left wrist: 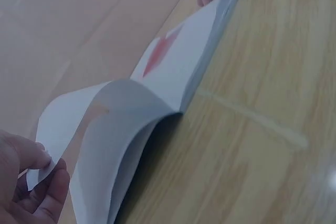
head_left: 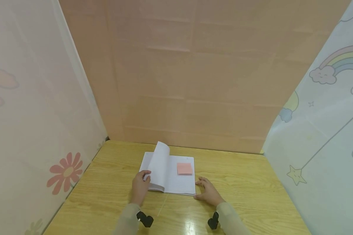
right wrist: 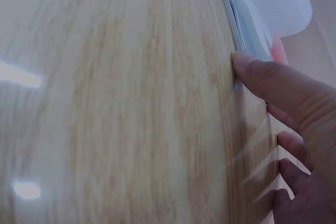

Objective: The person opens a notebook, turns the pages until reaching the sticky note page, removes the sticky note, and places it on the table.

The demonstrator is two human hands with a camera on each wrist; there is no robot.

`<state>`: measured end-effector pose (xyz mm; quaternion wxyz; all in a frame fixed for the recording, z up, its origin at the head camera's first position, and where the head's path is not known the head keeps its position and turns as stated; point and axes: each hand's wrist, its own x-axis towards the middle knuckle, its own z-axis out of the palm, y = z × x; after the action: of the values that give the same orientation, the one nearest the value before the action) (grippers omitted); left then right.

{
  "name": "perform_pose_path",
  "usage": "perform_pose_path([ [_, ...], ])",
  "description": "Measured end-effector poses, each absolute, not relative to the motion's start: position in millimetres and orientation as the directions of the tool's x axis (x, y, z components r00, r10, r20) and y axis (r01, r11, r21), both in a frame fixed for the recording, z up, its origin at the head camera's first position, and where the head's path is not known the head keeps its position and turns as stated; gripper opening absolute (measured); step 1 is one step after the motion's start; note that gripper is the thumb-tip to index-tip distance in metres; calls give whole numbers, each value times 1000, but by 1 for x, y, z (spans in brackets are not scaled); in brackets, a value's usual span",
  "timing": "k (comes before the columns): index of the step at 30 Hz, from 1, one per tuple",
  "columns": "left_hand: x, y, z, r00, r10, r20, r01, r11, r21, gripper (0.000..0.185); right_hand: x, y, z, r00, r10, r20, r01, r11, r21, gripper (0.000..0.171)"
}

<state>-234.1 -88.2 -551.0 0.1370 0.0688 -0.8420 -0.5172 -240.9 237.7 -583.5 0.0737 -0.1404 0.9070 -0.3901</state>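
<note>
Your notebook [head_left: 176, 186] is the reference for all positions here; it lies open on the wood-grain table [head_left: 238, 169], which supports it from below. The raised page [head_left: 159, 164] stands up from the notebook's spine and curves over its left half; whether it is one leaf or several you cannot tell for certain. Your left hand [head_left: 140, 187], at the notebook's left side, pinches the outer edge of this page, thumb on one face and fingers behind the other, apparently so that the paper is held off the sheets beneath. Your right hand [head_left: 207, 192] rests at the notebook's right edge with its fingers spread and pinching nothing; the thumb touches near the lower right corner, a placement that probably braces the notebook against sliding. The pink sticky note [head_left: 184, 168] sits on the upper right part of the notebook's right page, away from both hands, and bears no visible writing. A thin pale strip [head_left: 162, 205], possibly a ribbon marker, extends onto the table from below the notebook's spine. Note that the right page carries ruled lines and a tiny printed mark [head_left: 188, 159] near its top right corner, too small to read; no brand is legible.
</note>
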Motion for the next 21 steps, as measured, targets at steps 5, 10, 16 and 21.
perform_pose_path([
  [5, -230, -105, -561, -953, -271, 134, -14, 484, 875, 18, -242, 239, -585, -946, -322, -21, -204, 648, -733, 61],
  [10, -228, -119, -570, -955, -269, 126, -29, 508, 861, 19, -242, 240, -585, -947, -321, -24, -198, 640, -742, 61],
  [16, -227, -132, -577, -957, -254, 141, -25, 555, 832, 18, -242, 240, -586, -947, -321, -19, -203, 643, -738, 61],
  [21, -227, -138, -578, -970, -222, 99, -47, 571, 820, 16, -242, 240, -586, -946, -324, -23, -205, 649, -733, 61],
])
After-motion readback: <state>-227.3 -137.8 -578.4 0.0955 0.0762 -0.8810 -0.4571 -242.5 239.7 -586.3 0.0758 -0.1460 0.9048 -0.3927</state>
